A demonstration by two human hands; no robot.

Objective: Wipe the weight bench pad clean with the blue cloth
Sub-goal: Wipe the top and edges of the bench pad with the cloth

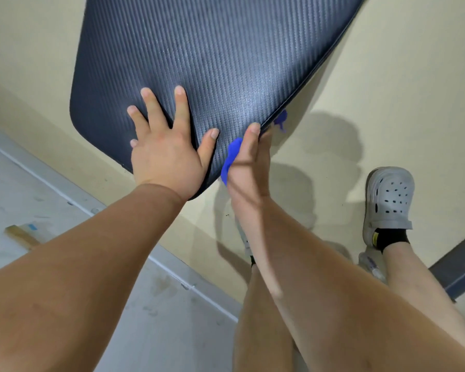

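The dark, carbon-weave weight bench pad (pixel 212 55) fills the top centre, its rounded near end pointing at me. My left hand (pixel 167 149) lies flat on the pad's near end, fingers spread. My right hand (pixel 249 162) is pressed against the pad's right side edge, thumb on the rim. The blue cloth (pixel 230 159) is bunched under that palm against the edge, and a bit of the blue cloth also pokes out beyond my fingertips below the pad edge. Most of the cloth is hidden by the hand.
Beige floor lies under and around the pad. A grey floor strip (pixel 65 183) with a pale wooden block (pixel 22 234) runs at the left. My legs and a grey clog (pixel 389 200) stand at the right, beside a dark metal frame bar (pixel 459 269).
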